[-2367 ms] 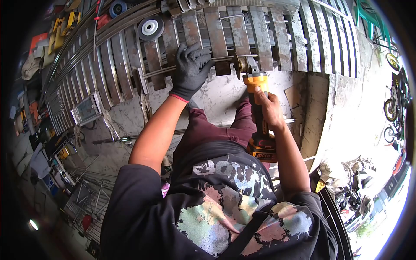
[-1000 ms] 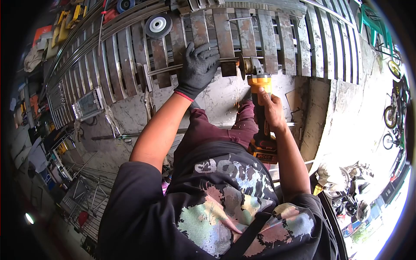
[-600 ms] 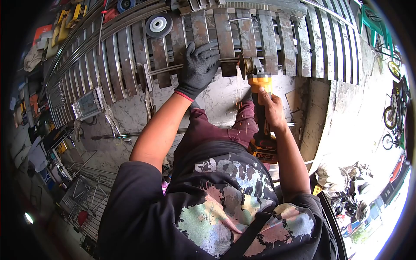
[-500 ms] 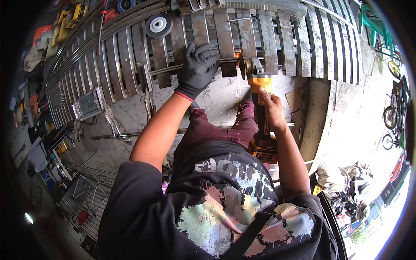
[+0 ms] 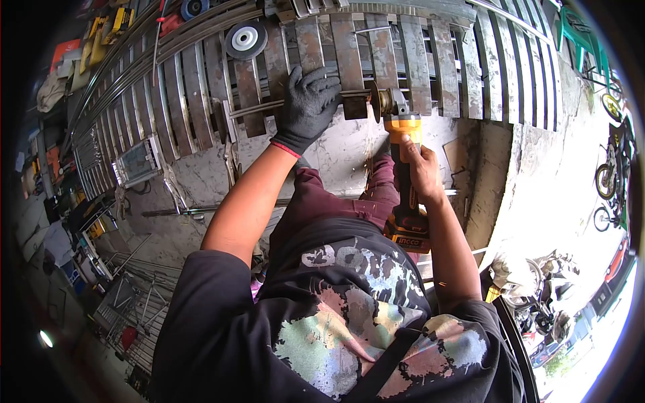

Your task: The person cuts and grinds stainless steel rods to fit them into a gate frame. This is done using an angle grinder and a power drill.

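Note:
My left hand (image 5: 308, 107), in a dark grey glove with a red cuff, lies over thin metal rods (image 5: 259, 107) on the slatted metal bench (image 5: 349, 54), its fingers closed round them. Bare, my right hand (image 5: 422, 169) is wrapped round the body of a yellow and black angle grinder (image 5: 403, 144). The grinder's disc meets the rods just right of the glove, and sparks fall from there toward my legs. On the slats up and left of the glove lies a loose grinding disc (image 5: 246, 40).
Long metal bars run along the bench's upper left. A framed metal piece (image 5: 136, 162) is at the left below the slats. Yellow tools (image 5: 121, 20) sit at the upper left. Bicycles (image 5: 605, 181) and a green chair (image 5: 581, 33) are at the right.
Both hands and the grinder have hardly moved. The bright orange glow at the disc has faded, and the sparks now fall in a straighter, longer stream.

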A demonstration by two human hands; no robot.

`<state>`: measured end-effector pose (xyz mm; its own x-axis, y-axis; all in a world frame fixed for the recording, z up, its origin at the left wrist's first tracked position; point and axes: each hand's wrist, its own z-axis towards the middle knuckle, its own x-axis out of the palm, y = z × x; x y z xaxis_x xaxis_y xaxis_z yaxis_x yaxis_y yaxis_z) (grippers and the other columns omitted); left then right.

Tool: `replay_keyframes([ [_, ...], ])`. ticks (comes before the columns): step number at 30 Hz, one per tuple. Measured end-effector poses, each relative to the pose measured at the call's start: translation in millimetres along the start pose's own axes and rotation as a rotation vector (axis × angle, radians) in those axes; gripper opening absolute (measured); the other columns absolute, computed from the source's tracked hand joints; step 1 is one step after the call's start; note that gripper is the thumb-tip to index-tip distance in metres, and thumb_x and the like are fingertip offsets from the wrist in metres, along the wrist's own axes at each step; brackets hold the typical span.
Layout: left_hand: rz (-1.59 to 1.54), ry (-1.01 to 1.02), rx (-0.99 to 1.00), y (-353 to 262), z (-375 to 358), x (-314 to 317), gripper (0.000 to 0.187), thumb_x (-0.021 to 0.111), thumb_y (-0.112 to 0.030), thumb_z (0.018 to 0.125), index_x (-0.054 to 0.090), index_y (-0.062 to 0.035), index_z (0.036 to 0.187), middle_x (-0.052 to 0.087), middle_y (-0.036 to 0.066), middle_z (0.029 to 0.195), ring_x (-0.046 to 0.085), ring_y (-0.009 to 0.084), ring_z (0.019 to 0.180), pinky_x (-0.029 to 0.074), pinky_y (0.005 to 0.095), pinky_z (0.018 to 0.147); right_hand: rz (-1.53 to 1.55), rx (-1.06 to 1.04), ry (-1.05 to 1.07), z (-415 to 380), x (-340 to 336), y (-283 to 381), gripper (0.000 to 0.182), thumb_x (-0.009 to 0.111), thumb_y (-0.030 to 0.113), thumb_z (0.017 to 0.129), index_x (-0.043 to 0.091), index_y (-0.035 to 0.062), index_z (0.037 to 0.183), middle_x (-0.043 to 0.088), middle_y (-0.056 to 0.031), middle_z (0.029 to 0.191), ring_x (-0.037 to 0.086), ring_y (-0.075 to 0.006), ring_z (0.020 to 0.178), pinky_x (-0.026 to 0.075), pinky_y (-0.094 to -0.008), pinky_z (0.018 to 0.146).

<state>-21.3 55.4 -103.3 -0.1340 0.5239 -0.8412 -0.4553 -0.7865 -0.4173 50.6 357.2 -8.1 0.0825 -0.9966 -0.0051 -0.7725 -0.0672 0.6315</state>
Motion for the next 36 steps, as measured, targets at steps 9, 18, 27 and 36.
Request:
replay_keyframes([
  [9,0.002,0.007,-0.002,0,2,-1,0.029,0.079,-0.018,0.093,0.083,-0.0135,0.121,0.077,0.003,0.133,0.063,0.028,0.141,0.033,0.0606,0.129,-0.059,-0.061,-0.046,14,-5,-17,0.06,0.069,0.062,0.11,0.064,0.004,0.094,0.064,-0.0069,0.067,0.064,-0.0173,0.049,0.052,-0.0337,0.045],
  [18,-0.002,0.004,-0.002,-2,3,-2,0.027,0.079,-0.018,0.093,0.083,-0.0132,0.12,0.078,0.003,0.133,0.063,0.0282,0.14,0.033,0.0603,0.129,-0.018,-0.023,0.022,6,-4,-6,0.054,0.068,0.057,0.112,0.059,0.0069,0.094,0.06,-0.004,0.064,0.059,-0.0148,0.045,0.05,-0.0318,0.043],
  [27,-0.011,-0.017,-0.01,-4,2,-2,0.026,0.083,-0.018,0.092,0.083,-0.013,0.118,0.077,0.003,0.131,0.064,0.0292,0.138,0.036,0.0597,0.127,0.007,-0.02,0.045,0,-9,-8,0.056,0.067,0.059,0.112,0.057,0.0075,0.094,0.061,-0.006,0.064,0.061,-0.0171,0.045,0.052,-0.0329,0.043],
  [36,-0.004,-0.042,-0.009,-6,3,-3,0.024,0.084,-0.016,0.091,0.083,-0.0115,0.114,0.078,0.004,0.126,0.068,0.0288,0.13,0.041,0.0574,0.123,0.035,-0.021,0.058,1,-9,-12,0.056,0.068,0.06,0.111,0.058,0.0063,0.096,0.061,-0.0065,0.064,0.061,-0.0179,0.045,0.052,-0.0333,0.042],
])
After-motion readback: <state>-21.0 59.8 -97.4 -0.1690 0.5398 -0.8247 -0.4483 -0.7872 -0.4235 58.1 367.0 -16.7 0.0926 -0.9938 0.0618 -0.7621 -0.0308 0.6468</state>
